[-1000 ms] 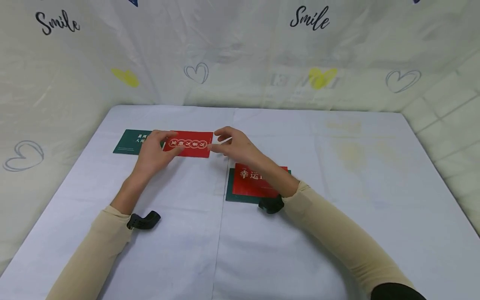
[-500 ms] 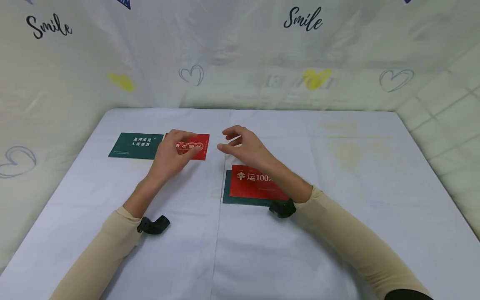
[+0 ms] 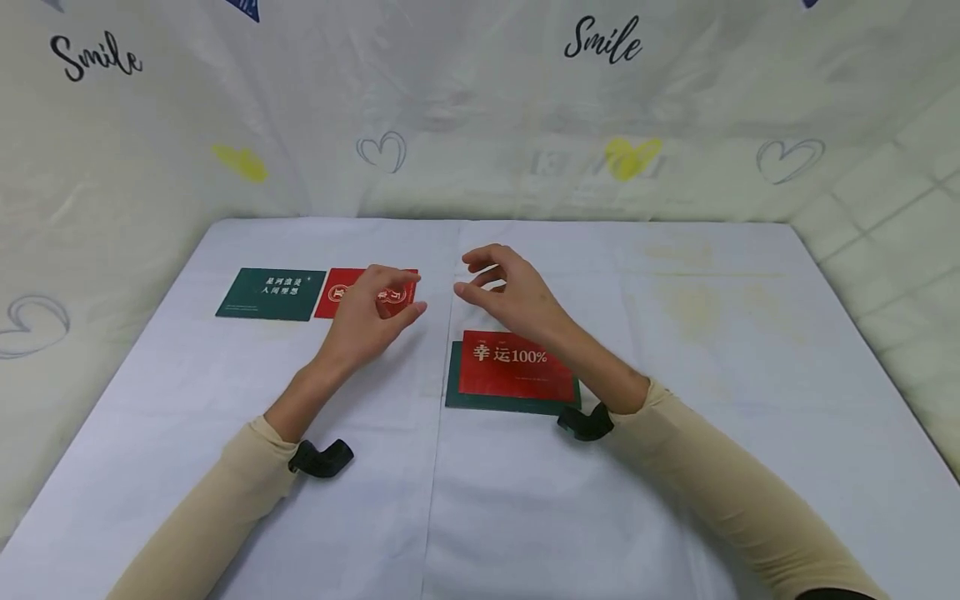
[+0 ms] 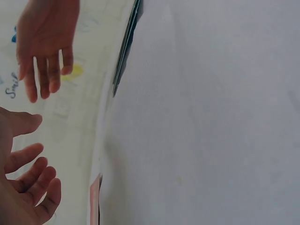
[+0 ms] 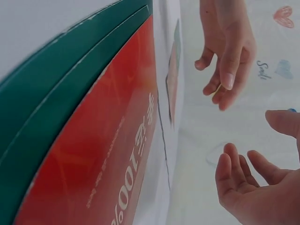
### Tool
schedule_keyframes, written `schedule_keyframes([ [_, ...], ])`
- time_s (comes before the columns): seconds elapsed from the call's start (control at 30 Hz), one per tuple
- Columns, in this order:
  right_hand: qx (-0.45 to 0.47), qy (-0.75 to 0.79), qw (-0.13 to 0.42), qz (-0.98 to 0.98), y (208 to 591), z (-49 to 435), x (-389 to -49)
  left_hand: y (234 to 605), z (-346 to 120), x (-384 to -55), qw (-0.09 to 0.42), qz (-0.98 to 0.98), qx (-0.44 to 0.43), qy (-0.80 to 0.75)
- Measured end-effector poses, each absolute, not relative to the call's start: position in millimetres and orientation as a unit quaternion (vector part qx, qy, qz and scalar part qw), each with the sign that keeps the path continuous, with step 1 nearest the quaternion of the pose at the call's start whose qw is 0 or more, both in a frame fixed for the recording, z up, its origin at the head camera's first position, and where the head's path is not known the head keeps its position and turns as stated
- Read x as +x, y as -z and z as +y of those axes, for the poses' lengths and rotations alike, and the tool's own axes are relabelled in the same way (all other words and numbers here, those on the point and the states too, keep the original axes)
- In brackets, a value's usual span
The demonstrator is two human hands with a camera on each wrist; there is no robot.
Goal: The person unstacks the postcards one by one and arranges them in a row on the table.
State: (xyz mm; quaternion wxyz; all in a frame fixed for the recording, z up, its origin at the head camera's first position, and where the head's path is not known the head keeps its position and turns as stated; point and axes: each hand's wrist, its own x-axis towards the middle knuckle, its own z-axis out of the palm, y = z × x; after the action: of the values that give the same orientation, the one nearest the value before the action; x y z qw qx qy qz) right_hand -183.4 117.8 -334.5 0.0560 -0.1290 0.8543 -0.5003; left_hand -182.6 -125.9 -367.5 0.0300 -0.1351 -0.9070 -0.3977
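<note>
My left hand (image 3: 363, 321), fingers loosely bent and thumb apart, hovers over a red card (image 3: 337, 287) with white lettering and partly hides it. Left of that card lies a dark green card (image 3: 266, 304) with white print. My right hand (image 3: 521, 296) hangs a short way right of the left one, fingers lightly curved around nothing. Under its wrist, another red card (image 3: 510, 379) printed "100%" rests on green cards (image 3: 457, 400), whose layered edges show in the right wrist view. Both palms appear bare in the wrist views.
A white cloth covers the table (image 3: 360, 542), with a fold line down its middle. A pale wall sheet (image 3: 480, 100) with hearts and "Smile" prints rises along the back edge. Each wrist carries a black camera mount (image 3: 322, 458).
The left hand has moved right, off the green card and across the red one, uncovering the green card. The right hand has drawn back a little rightward from the red card's edge.
</note>
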Motion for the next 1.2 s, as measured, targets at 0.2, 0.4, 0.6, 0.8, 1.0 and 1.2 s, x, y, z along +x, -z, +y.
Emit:
schedule_keyframes([
  [0.2,-0.139,0.487,0.038,0.861,336.3,127.2,-179.0,371.0,-117.4,-178.7,0.019,-0.898,-0.157,0.410],
  [0.4,-0.130,0.488,0.034,0.862,338.3,139.5,-175.2,374.2,-108.3,-175.8,0.015,-0.896,-0.174,0.409],
  [0.6,-0.119,0.471,0.029,0.873,339.7,150.6,-171.9,376.2,-100.7,-172.8,0.007,-0.897,-0.184,0.401],
  [0.8,-0.111,0.460,0.026,0.880,338.9,161.9,-170.8,375.5,-93.3,-173.5,-0.004,-0.894,-0.205,0.399],
  [1.0,-0.109,0.463,0.032,0.879,339.5,172.0,-169.2,375.7,-87.1,-173.2,-0.032,-0.896,-0.220,0.385],
  [1.2,-0.118,0.461,0.043,0.878,342.5,181.4,-166.6,375.2,-84.0,-172.7,-0.060,-0.896,-0.232,0.374],
])
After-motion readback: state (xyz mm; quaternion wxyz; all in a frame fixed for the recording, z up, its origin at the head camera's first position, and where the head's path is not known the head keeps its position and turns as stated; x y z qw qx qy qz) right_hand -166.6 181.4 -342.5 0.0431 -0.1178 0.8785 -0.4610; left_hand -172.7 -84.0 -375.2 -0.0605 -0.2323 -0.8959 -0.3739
